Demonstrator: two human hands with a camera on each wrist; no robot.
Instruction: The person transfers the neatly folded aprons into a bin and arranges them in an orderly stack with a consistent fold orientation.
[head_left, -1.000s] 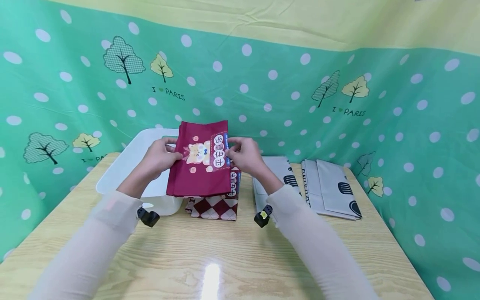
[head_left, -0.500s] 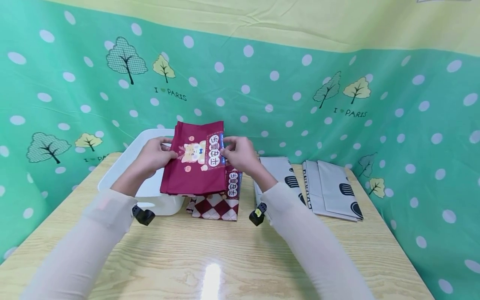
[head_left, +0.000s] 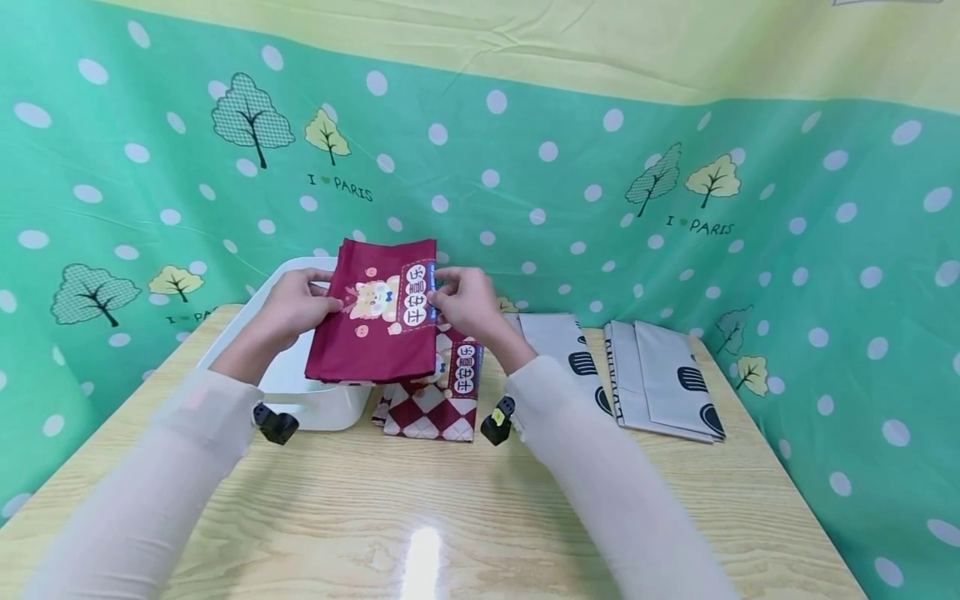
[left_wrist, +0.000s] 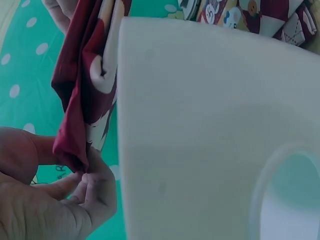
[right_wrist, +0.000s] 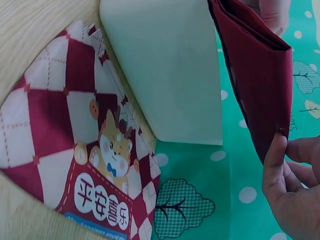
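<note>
A folded dark-red cloth (head_left: 367, 350) with a cartoon dog print and a label of characters hangs between both hands, above the right part of a white plastic bin (head_left: 330, 408). The left hand (head_left: 296, 304) pinches its left edge; in the left wrist view, thumb and fingers (left_wrist: 100, 187) close on a corner of the fabric. The right hand (head_left: 472, 304) pinches the right edge, as the right wrist view also shows. Below and to the right, a folded red-and-white checkered cloth (head_left: 431, 417) with a similar dog print lies on the table, partly covered in the head view.
Two folded grey cloths with black prints lie at the right: one (head_left: 558, 333) partly behind the right arm, another (head_left: 667, 379) farther right. A green dotted curtain (head_left: 480, 150) hangs behind the wooden table (head_left: 360, 517).
Both hands have moved left with the dark-red cloth, bringing it farther over the bin. More of the checkered cloth shows now. Both pinches have stayed on the cloth.
</note>
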